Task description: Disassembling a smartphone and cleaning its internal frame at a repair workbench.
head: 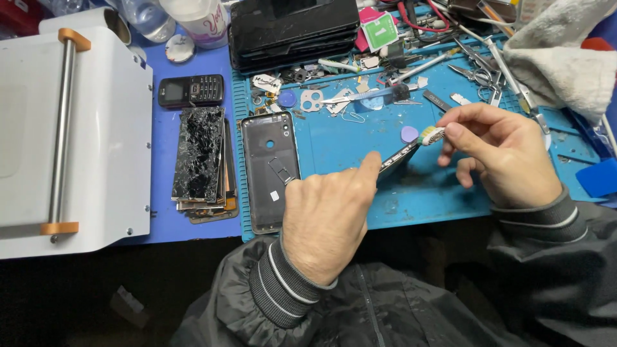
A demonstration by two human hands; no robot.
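Note:
My left hand (331,212) holds a thin dark phone part (395,159) on edge above the blue work mat (360,138), with the forefinger stretched along it. My right hand (504,154) pinches a small brush (430,135), and its light bristles touch the top end of that part. Just left of my left hand a black phone back frame (268,164) lies flat on the mat, partly hidden by the hand at its lower right.
A stack of shattered phone screens (200,154) and a small keypad phone (191,90) lie left of the mat. A white machine (96,128) fills the far left. Black phones (292,29), tweezers (479,71), small parts and a grey cloth (565,61) crowd the back.

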